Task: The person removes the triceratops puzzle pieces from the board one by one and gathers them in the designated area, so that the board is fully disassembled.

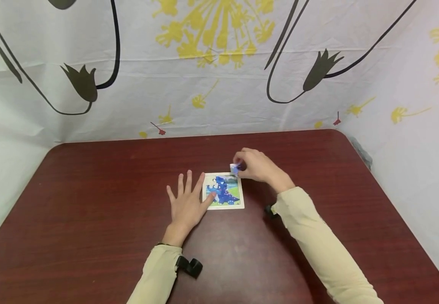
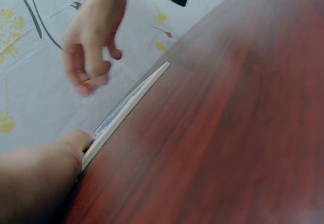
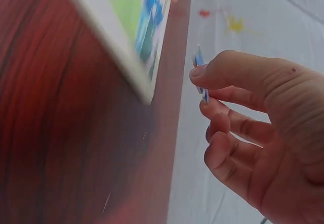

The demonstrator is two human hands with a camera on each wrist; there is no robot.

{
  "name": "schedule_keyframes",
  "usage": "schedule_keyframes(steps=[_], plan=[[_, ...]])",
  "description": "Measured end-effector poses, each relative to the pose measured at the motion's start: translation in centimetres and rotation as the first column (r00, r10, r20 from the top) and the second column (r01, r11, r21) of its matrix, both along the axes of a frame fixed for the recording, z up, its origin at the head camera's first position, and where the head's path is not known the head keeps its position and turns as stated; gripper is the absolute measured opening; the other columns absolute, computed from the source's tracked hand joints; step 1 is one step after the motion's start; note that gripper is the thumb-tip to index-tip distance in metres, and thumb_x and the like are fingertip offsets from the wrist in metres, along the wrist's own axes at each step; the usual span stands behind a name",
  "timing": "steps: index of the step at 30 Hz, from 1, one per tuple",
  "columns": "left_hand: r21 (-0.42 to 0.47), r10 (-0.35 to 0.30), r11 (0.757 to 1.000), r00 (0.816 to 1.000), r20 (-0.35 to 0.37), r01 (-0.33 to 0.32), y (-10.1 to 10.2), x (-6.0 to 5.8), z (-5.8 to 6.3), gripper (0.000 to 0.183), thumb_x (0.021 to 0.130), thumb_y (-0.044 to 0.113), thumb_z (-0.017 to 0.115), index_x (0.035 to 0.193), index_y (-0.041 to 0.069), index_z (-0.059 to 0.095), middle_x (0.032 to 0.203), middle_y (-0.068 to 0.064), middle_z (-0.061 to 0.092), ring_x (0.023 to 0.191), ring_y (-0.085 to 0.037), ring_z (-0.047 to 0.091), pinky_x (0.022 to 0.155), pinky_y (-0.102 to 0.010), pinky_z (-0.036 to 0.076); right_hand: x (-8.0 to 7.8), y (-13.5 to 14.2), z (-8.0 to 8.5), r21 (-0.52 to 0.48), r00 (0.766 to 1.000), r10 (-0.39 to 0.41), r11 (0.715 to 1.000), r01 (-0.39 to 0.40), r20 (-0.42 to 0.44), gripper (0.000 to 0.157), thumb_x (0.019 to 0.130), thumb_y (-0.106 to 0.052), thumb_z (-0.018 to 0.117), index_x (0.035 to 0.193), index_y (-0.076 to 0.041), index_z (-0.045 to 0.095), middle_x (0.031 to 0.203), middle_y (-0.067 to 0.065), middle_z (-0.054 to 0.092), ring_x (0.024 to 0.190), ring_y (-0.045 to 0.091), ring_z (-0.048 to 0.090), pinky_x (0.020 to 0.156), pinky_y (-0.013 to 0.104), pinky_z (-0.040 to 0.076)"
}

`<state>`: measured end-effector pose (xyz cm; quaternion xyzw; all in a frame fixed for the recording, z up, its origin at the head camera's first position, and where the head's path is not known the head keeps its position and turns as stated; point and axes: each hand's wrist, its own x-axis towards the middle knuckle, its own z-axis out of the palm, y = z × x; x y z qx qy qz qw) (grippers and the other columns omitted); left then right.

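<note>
A small framed jigsaw puzzle with a blue dinosaur picture lies flat on the table; a pale patch shows in its upper left part. My left hand is spread beside the puzzle's left edge, its thumb resting over the frame. Above the puzzle's upper right corner, my right hand pinches a jigsaw piece between thumb and fingertips. In the right wrist view the piece is seen nearly edge-on, apart from the puzzle board. The left wrist view shows the board's side edge low on the tabletop.
The dark red wooden table has rounded far corners. Behind and beside it hangs a white cloth printed with yellow and dark green flowers. A black wrist camera sits on the left sleeve.
</note>
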<state>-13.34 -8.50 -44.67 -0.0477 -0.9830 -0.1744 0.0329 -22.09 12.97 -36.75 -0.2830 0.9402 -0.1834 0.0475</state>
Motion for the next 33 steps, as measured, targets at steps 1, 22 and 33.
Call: schedule_keyframes(steps=[1, 22, 33], plan=[[-0.002, 0.001, 1.000, 1.000, 0.001, -0.001, 0.0, 0.0, -0.1, 0.073, 0.088, 0.065, 0.037, 0.149, 0.027, 0.023, 0.154, -0.011, 0.011, 0.140, -0.032, 0.000, 0.101, -0.064, -0.006, 0.0, 0.6, -0.2, -0.001, 1.000, -0.014, 1.000, 0.014, 0.010, 0.029, 0.075, -0.014, 0.075, 0.101, -0.005, 0.065, 0.096, 0.006, 0.059, 0.084, 0.022, 0.056, 0.077, 0.038, 0.046], [-0.035, -0.001, 0.999, 1.000, 0.017, 0.001, 0.1, 0.0, -0.4, 0.075, 0.088, 0.067, 0.034, 0.150, 0.028, 0.018, 0.155, -0.010, 0.008, 0.140, -0.032, -0.003, 0.101, -0.064, -0.007, 0.2, 3.8, -2.5, -0.012, 0.993, -0.084, 0.996, 0.085, 0.087, 0.028, 0.075, -0.011, 0.073, 0.101, -0.003, 0.065, 0.097, 0.009, 0.059, 0.085, 0.024, 0.055, 0.076, 0.040, 0.045], [-0.024, 0.000, 1.000, 1.000, 0.002, 0.000, 0.1, 0.0, -0.3, 0.075, 0.088, 0.067, 0.035, 0.150, 0.027, 0.020, 0.155, -0.010, 0.008, 0.140, -0.031, -0.003, 0.101, -0.063, -0.008, -0.1, 3.9, -3.0, -0.047, 0.993, -0.075, 0.996, 0.079, 0.086, 0.027, 0.073, -0.010, 0.071, 0.099, -0.003, 0.065, 0.095, 0.008, 0.057, 0.078, 0.021, 0.054, 0.073, 0.037, 0.045]])
